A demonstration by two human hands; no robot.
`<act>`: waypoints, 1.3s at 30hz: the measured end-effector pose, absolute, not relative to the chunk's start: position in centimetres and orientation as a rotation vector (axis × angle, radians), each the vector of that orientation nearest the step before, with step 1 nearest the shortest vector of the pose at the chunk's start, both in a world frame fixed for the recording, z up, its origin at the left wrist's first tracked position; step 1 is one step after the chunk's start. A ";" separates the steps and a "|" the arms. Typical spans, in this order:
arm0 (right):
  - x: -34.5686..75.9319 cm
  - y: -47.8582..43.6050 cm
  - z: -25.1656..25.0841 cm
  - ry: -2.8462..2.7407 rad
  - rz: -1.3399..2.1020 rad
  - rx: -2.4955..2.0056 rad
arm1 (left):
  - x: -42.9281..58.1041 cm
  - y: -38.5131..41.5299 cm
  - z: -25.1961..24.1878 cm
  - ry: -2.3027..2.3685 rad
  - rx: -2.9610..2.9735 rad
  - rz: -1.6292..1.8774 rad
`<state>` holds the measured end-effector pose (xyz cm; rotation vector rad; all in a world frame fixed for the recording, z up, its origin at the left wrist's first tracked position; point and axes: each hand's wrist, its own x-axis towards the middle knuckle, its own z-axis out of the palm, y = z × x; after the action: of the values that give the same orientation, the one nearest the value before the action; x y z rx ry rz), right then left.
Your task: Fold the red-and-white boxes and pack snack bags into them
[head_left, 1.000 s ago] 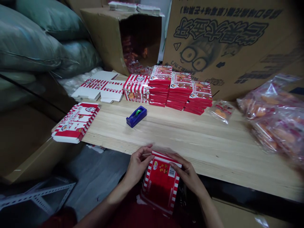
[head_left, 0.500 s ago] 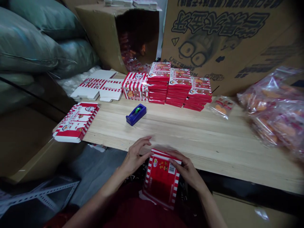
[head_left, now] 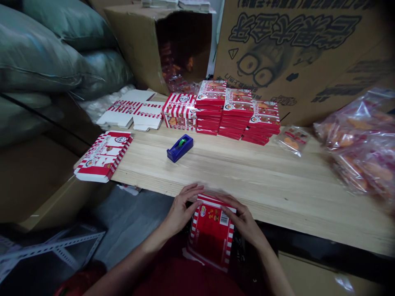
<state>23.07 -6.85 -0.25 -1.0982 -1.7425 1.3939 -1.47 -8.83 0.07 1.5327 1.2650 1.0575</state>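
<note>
Your wooden workbench (head_left: 247,185) carries stacked red-and-white cartons (head_left: 236,115) and a blue tape dispenser (head_left: 180,148), with cardboard boxes (head_left: 296,61) and grey-green sacks (head_left: 40,53) behind. Your left hand (head_left: 180,213) and right hand (head_left: 243,222) clasp a flat carton (head_left: 211,232) from both sides at the bench's near edge.

The left hand (head_left: 181,211) and right hand (head_left: 243,222) grip the top of a red-and-white box (head_left: 211,236) at the edge of a wooden counter (head_left: 247,185). Across the counter stand stacks of red boxes (head_left: 236,115), with a blue tape dispenser (head_left: 180,148) in front of them. Plastic bags (head_left: 354,144) lie at the right end.
</note>
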 end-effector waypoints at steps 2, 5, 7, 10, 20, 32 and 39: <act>22.9 -6.9 -0.2 -1.748 1.392 -1.092 | -1.5 -8.8 -0.1 1.269 1.506 1.066; 22.9 -6.8 -0.1 -1.750 1.385 -1.092 | -1.6 -8.6 -0.2 1.224 1.374 1.039; 23.0 -6.7 0.0 -1.747 1.375 -1.092 | -1.5 -8.5 -0.2 1.223 1.245 1.039; 23.1 -6.7 0.3 -1.753 1.371 -1.081 | -1.2 -8.4 -0.3 1.295 1.085 1.114; 23.0 -7.6 1.0 -1.785 1.273 -1.099 | -0.1 -9.3 1.3 1.377 1.048 1.166; 22.2 -7.4 0.3 -1.737 1.335 -1.084 | -2.1 -7.9 1.4 1.500 1.549 1.118; 22.0 -6.7 0.3 -1.738 1.378 -1.074 | -3.3 -6.7 -0.1 1.244 1.108 1.115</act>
<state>21.96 -6.72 0.31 -1.0744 -1.7381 1.3778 -3.31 -6.67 -0.12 1.1079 1.2439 1.1151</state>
